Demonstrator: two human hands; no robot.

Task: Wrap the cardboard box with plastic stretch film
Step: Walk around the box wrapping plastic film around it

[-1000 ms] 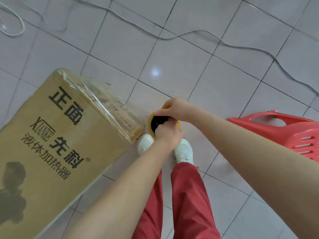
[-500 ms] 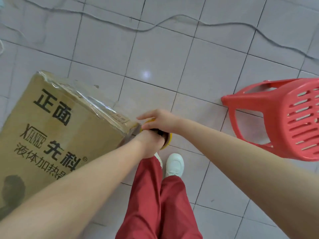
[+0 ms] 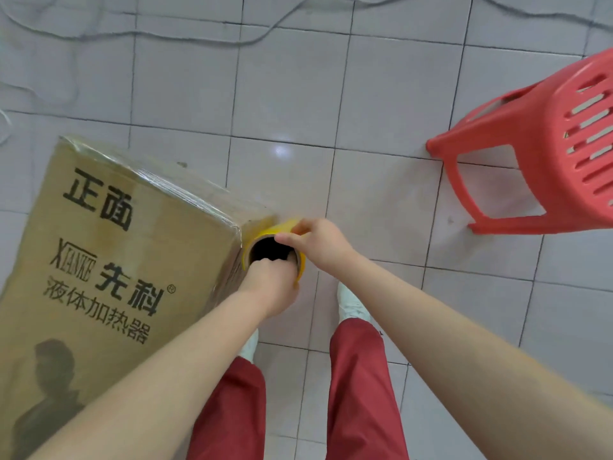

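Head view, left hand (image 3: 270, 288), right hand (image 3: 320, 244), each grip clasping film roll (image 3: 272, 231), beside box (image 3: 116, 260)

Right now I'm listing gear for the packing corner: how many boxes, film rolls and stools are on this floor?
Cardboard box: 1
Film roll: 1
Stool: 1
Total: 3

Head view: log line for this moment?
left hand: grips core of yellow stretch film roll | right hand: pinches roll rim | roll: upright at brown cardboard box corner | clear film: over box's top edge | red plastic stool: apart
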